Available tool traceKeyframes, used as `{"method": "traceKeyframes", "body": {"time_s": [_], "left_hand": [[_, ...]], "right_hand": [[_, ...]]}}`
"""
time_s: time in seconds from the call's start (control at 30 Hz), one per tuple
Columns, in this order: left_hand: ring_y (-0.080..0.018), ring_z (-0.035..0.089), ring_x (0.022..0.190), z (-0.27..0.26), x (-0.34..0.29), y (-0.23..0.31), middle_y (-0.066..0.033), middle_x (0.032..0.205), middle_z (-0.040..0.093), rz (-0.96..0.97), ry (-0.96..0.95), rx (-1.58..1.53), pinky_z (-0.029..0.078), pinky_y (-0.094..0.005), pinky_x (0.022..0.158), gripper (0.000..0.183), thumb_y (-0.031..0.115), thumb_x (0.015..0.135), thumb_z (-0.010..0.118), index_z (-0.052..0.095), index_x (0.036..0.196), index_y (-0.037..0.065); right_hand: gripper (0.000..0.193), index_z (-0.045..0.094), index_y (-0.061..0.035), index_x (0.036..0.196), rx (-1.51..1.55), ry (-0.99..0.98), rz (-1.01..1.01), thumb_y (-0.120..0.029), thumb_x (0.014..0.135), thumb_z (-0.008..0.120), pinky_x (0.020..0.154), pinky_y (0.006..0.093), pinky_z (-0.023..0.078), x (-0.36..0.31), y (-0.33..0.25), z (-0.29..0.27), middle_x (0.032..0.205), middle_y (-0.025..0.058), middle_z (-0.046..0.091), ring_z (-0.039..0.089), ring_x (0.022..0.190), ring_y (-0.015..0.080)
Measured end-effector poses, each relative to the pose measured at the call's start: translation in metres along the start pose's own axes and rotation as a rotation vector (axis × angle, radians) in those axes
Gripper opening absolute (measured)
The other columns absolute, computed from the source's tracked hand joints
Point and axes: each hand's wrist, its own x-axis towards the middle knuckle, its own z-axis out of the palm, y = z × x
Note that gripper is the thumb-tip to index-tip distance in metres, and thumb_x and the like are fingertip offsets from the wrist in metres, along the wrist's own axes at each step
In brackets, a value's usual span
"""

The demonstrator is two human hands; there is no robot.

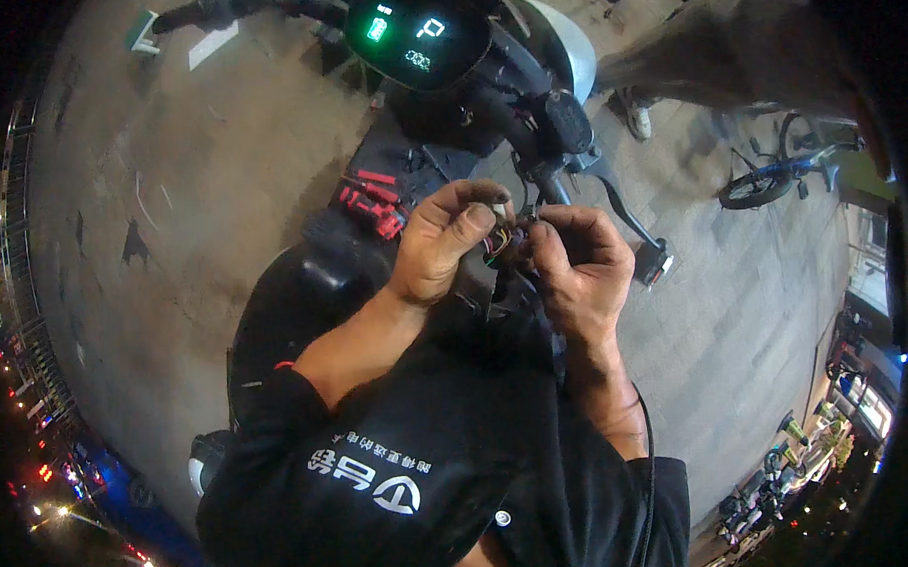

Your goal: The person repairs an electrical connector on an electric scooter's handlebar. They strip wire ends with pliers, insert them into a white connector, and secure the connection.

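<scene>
Head view: at a scooter (438, 124) with a lit display (420, 35), the left hand (448, 242) and right hand (582, 269) pinch thin coloured wires (495, 244).
The lit display suggests live power, so bare ends touching could short; an uneven tug by either hand could strain a wire. Both pinches are narrow; the exact part at each fingertip is too small to tell. The wires sit between the hands, off the near right corner of the dark deck (420, 160). Pavement (735, 314) gives the right elbow room; the handlebar (516, 66) limits reaching forward. Red pieces (371, 201) near the deck's left edge could be knocked off by the left wrist.
</scene>
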Motion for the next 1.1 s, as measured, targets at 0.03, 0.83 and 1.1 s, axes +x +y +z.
{"method": "traceKeyframes", "body": {"time_s": [0.03, 0.83, 1.1], "left_hand": [[-0.0128, 0.06, 0.094, 0.002, -0.001, -0.001, -0.0056, 0.101, 0.065, 0.003, -0.007, -0.016, 0.048, -0.0271, 0.085, 0.024, 0.015, 0.093, 0.058, 0.059, 0.113, 0.003], [-0.0121, 0.06, 0.097, 0.019, -0.013, 0.008, -0.0087, 0.107, 0.064, -0.061, 0.089, 0.1, 0.048, -0.0269, 0.088, 0.032, 0.002, 0.091, 0.051, 0.054, 0.123, 0.0], [-0.0116, 0.059, 0.1, 0.021, -0.014, 0.007, -0.0081, 0.109, 0.062, 0.04, 0.06, 0.116, 0.047, -0.027, 0.09, 0.031, 0.002, 0.091, 0.053, 0.053, 0.121, 0.0]], "right_hand": [[0.012, 0.061, 0.0021, 0.093, -0.001, -0.006, -0.009, -0.002, 0.083, 0.067, 0.067, 0.0224, 0.05, -0.001, 0.002, -0.002, 0.08, 0.0041, 0.065, 0.061, 0.073, 0.0084], [0.015, 0.058, -0.0004, 0.092, 0.082, -0.071, 0.148, -0.004, 0.082, 0.068, 0.07, 0.0233, 0.049, -0.008, 0.004, -0.007, 0.086, 0.0041, 0.063, 0.06, 0.076, 0.0095], [0.016, 0.057, -0.0009, 0.091, 0.099, -0.075, 0.19, -0.004, 0.081, 0.069, 0.069, 0.0235, 0.05, -0.009, 0.003, -0.006, 0.084, 0.0041, 0.063, 0.06, 0.075, 0.0093]]}}
